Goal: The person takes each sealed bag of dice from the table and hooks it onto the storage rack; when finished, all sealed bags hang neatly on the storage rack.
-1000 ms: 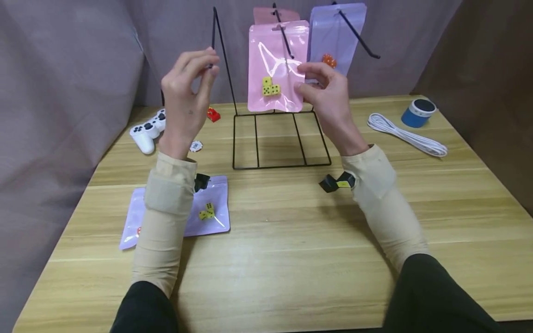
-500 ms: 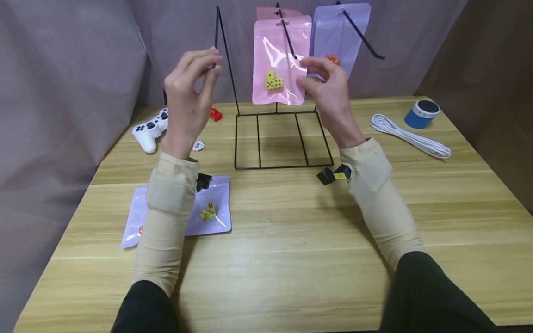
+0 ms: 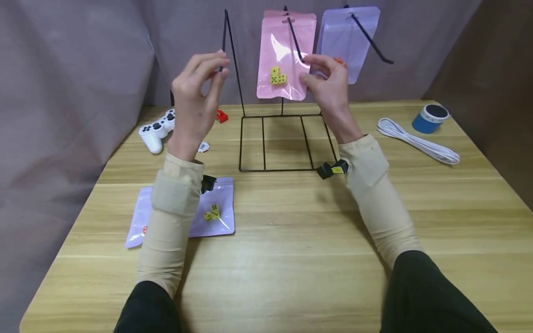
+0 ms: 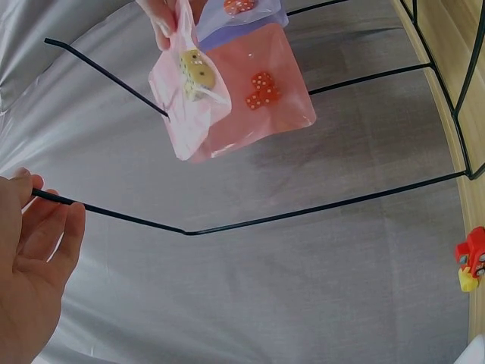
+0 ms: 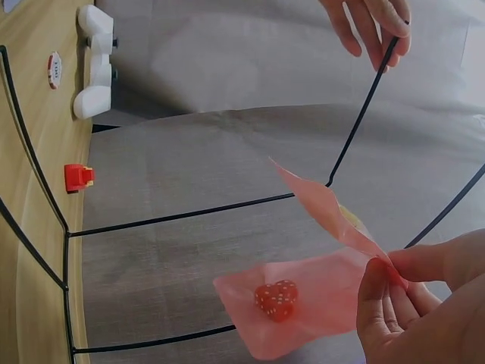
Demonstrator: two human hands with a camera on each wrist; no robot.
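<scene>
- I see the pink pouch point(image 3: 285, 58) hanging upright on the middle hook of the black wire rack point(image 3: 287, 138), its long axis vertical, straight ahead of both raised hands and above the table point(image 3: 291, 259).
- My right hand point(image 3: 329, 90) is at the pouch: thumb and fingers pinch its right edge, so this hand is clearly the nearer one.
- My left hand point(image 3: 195, 99) stands well apart to the left, fingertips pinching the free tip of the rack's left hook point(image 3: 226, 41); it holds no pouch.
- The head view shows yellow dice point(image 3: 277, 77) low in the pouch, and a purple pouch point(image 3: 351, 39) on the right hook just behind my right hand.
- The left wrist view shows what the head view hides: a second pink pouch with red dice point(image 4: 261, 89) hanging directly behind the first.
- The right wrist view shows the pinch on the pouch edge point(image 5: 356, 231) up close.
- Another purple pouch point(image 3: 216, 215) lies flat on the table under my left forearm.
</scene>
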